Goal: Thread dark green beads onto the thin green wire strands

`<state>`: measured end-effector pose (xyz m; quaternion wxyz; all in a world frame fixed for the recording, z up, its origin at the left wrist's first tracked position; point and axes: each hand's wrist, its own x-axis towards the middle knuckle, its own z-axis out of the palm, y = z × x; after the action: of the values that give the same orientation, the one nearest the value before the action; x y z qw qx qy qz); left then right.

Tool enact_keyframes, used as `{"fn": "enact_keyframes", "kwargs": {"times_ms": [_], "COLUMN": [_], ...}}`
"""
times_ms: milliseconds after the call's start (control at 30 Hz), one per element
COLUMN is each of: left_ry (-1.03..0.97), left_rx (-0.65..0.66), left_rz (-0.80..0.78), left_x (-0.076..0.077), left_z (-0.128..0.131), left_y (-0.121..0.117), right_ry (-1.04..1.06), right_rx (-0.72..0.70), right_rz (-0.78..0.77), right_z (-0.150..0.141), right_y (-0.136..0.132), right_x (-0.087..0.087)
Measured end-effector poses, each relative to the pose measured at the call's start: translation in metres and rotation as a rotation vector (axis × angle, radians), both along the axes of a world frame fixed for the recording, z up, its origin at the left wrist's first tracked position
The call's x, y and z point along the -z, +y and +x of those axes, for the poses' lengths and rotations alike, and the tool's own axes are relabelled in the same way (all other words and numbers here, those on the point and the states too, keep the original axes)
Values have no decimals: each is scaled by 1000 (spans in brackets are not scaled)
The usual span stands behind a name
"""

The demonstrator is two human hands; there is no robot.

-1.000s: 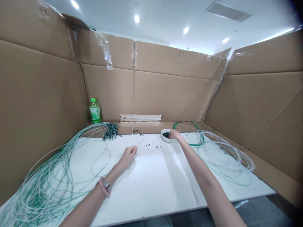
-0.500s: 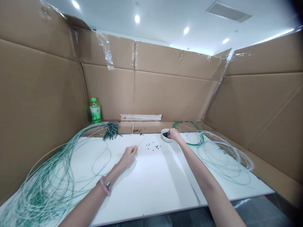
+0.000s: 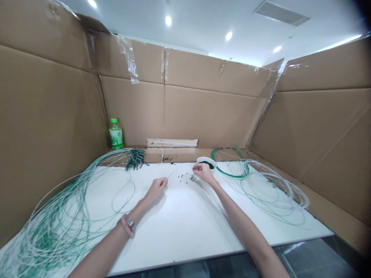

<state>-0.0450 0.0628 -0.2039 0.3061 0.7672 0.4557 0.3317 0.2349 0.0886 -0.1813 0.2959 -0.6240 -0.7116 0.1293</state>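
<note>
My left hand [image 3: 157, 188] is closed over the white table, pinching a thin pale wire [image 3: 173, 172] whose free end sticks out up and to the right. My right hand [image 3: 204, 172] hovers just in front of a white bowl [image 3: 206, 158] of small black pieces. Its thumb and fingertips are pressed together, and whatever they hold is too small to make out. Between the hands, several tiny black bead-like pieces [image 3: 191, 178] lie scattered on the table.
Long green and white wires [image 3: 58, 227] lie along the left, with a dark-tipped bundle [image 3: 135, 159] at their far end. Coiled wires [image 3: 275, 181] lie at right. A green-capped bottle [image 3: 116, 135] stands back left. Cardboard walls [image 3: 214, 104] enclose the table [image 3: 174, 227].
My right hand has come out of the bowl and moved left and slightly toward me, fingertips pinched. The left hand still holds the wire in nearly the same spot.
</note>
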Motion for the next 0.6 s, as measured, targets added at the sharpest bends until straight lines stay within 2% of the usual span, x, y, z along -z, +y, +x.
{"fn": "enact_keyframes", "kwargs": {"times_ms": [67,167,600], "left_ry": [-1,-5,-22], "left_rx": [6,12,16], "left_rz": [1,5,12], "left_x": [1,3,5], "left_z": [-1,-1,0], "left_y": [1,3,2], "right_ry": [60,138,263], "right_rx": [-37,-55,1], "right_rz": [-16,-45,-105], "right_z": [-6,-7,-2], "right_y": [-4,-7,-6], "right_x": [11,19,19]}}
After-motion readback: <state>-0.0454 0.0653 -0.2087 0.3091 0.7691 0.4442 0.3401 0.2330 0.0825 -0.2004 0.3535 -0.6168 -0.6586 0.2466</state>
